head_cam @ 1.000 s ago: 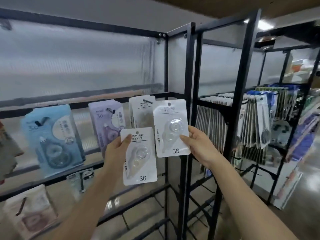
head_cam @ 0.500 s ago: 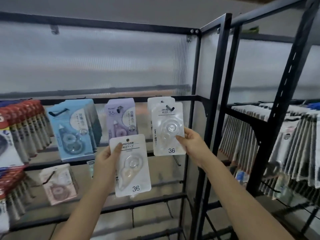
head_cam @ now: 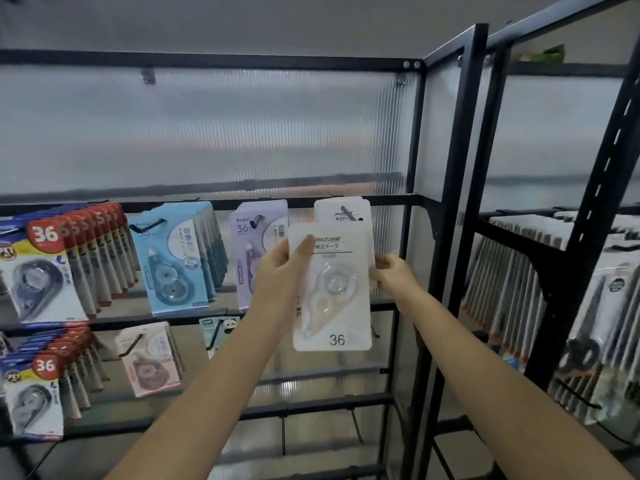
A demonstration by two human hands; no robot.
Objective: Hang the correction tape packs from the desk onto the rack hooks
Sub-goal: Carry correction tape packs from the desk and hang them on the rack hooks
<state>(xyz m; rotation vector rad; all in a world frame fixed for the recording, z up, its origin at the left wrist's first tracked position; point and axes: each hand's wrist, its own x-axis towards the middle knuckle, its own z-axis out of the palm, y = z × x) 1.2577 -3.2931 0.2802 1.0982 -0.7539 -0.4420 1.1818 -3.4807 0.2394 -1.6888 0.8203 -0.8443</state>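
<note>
Fingers of the left hand (head_cam: 277, 282) pinch the white correction tape pack (head_cam: 332, 289) at its upper left corner, with the thumb (head_cam: 300, 249) flat on the front of the card and the other fingers hidden behind it. This pack is upright, its printed 36 at the 6 o'clock end, and it is held in front of the rack, not yet on any hook. Its hang hole I cannot make out.

At 12 o'clock from it, partly covered by it, other white packs of the same kind (head_cam: 343, 211) already hang on a black hook (head_cam: 347, 213), whose tip shows through their top.

At 3 o'clock from the held pack is the right hand (head_cam: 393, 275). Its fingers are curled at the right edge of the packs, but whether they pinch the held pack or the hanging ones behind it, I cannot tell.

I judge that the step in hand is to hang this pack on the hook with its own kind. The next move asks to lift the pack toward 12 o'clock until its hole meets the hook tip, then to push it away along the hook; the right hand could steady the hanging packs so that they do not swing
</note>
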